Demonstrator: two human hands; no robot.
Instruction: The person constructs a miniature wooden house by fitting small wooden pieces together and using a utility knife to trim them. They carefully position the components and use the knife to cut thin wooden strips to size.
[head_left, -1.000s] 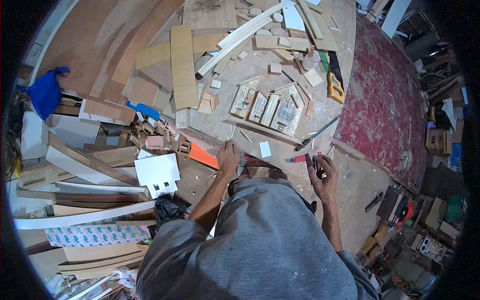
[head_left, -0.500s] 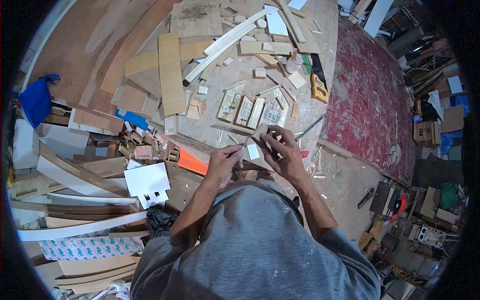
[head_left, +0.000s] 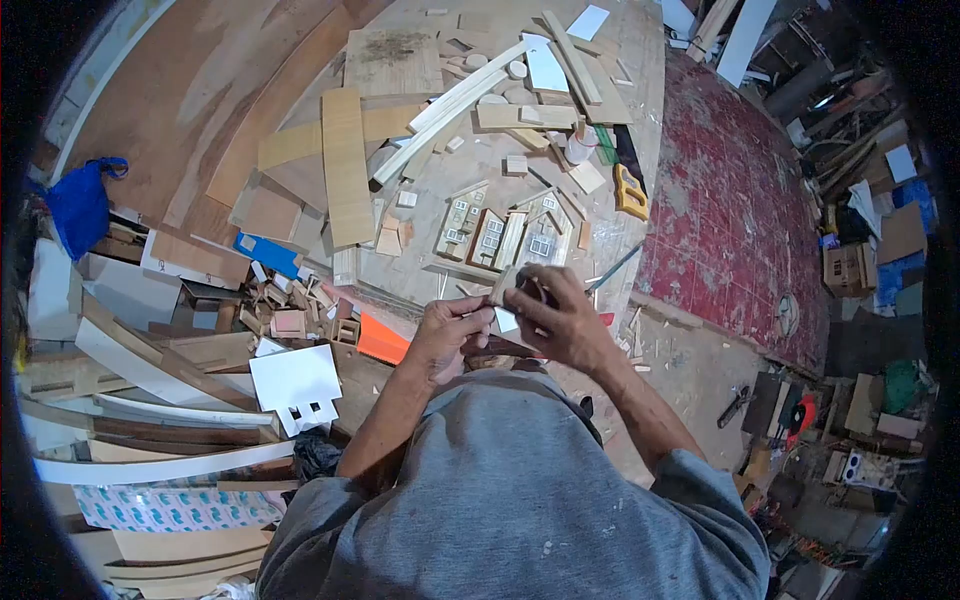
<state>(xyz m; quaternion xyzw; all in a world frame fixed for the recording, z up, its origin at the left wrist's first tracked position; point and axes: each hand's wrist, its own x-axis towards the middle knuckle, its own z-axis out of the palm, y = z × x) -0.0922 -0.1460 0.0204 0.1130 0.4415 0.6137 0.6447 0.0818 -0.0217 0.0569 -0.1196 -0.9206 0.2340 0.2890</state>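
Pale wood, a small block (head_left: 503,283), sits pinched between your two hands just above the near edge of the workbench (head_left: 470,170). Your right hand (head_left: 560,320) is curled around it from the right, fingers closed over the top and thumb under; grip looks firm. Your left hand (head_left: 447,330) is closed too, fingertips meeting the block's left end; whether it also holds a thin tool, you cannot tell from this view. Hands touch each other at the block.

Just beyond the block, on the bench: a row of small wooden house fronts (head_left: 500,235) with window cut-outs, lying flat, side by side. A small white square (head_left: 506,320) shows directly under your hands. To the right of the houses, a thin dark rod (head_left: 612,268) lies tilted. Farther back right, a yellow-handled tool (head_left: 630,192).

Left of your left forearm: an orange piece (head_left: 380,342), then a white board (head_left: 295,385) with notches in its lower edge, resting on stacked offcuts.
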